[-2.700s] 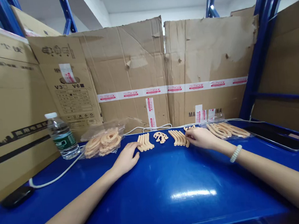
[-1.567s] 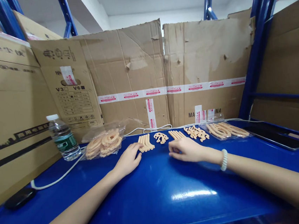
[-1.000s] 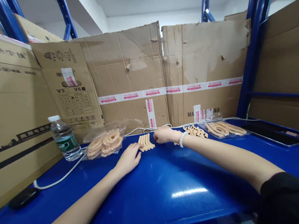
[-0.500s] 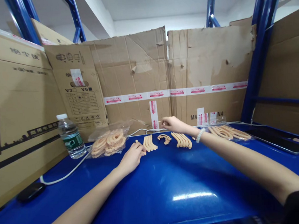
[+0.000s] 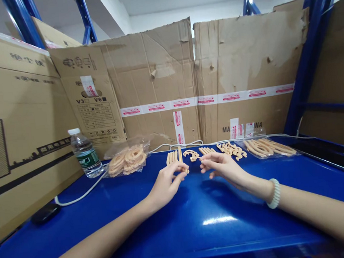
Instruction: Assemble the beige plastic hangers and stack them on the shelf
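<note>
My left hand point(image 5: 170, 180) is closed around a light wooden curved strip point(image 5: 180, 154) that stands up from its fingertips, above the blue tabletop. My right hand point(image 5: 224, 169) faces it a short way off, fingers curled together in a pinch; a tiny pale tip shows there, too small to name. Behind my left hand lies a row of curved wooden strips point(image 5: 171, 158). A small group of C-shaped wooden pieces point(image 5: 191, 155) sits between the hands, farther back. Another row of strips point(image 5: 206, 150) is partly hidden by my right hand, beside several small curved pieces point(image 5: 234, 150).
On the left are a clear bag of wooden rings point(image 5: 129, 160), a water bottle point(image 5: 86, 155) and a black mouse-like object point(image 5: 45, 213). To the right lie a bag of long wooden pieces point(image 5: 268, 148) and a dark phone or tablet point(image 5: 332, 155). Cardboard point(image 5: 155, 82) walls the back.
My left hand has lifted a wooden strip and moved right. My right hand has come back toward me from the rear of the table, uncovering the small curved pieces.
</note>
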`<state>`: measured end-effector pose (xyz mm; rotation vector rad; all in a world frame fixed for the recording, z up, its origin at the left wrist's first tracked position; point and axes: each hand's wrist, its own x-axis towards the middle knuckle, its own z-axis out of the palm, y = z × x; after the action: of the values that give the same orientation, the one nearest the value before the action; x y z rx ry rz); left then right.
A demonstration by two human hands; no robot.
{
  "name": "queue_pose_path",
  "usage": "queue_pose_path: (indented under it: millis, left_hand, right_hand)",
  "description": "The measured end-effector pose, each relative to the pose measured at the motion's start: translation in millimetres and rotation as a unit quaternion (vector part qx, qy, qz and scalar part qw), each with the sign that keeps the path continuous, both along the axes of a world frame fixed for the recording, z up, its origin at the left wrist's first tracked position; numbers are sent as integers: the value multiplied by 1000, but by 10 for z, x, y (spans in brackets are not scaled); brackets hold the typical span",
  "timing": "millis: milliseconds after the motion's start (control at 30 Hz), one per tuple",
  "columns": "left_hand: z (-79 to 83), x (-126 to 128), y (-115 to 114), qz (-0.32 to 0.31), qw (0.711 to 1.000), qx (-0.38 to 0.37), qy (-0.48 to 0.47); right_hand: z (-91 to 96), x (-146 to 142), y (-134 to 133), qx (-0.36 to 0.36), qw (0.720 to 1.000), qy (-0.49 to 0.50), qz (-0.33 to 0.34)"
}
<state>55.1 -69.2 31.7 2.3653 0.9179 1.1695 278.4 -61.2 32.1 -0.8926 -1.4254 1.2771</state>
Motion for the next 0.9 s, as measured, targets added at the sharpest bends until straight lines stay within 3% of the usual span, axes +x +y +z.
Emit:
queue_pose_path:
  millis: [67, 233, 400, 567, 700, 900]
  left_hand:
    - [-27, 48, -36, -30, 996, -64, -55]
    - [-75, 63, -26, -52, 981, -142, -125]
    - [-121, 81, -29, -55, 969, -188, -150]
    - [-134, 109, -26, -48, 930, -280, -234]
    - [-124, 113, -15, -74, 922, -299, -233]
    - [-121, 111, -16, -51, 942, -261, -207]
  right_hand:
    - [-84, -32, -8, -35, 999, 29, -5]
    - [-149, -71, -53, -112, 991, 71, 2]
    - [-162, -98, -75, -111, 990, 82, -8]
    - [-170, -107, -70, -128, 984, 115, -45]
    - [-158, -89, -75, -126, 986, 104, -16]
    - [-118, -83, -127, -114, 989, 66, 61]
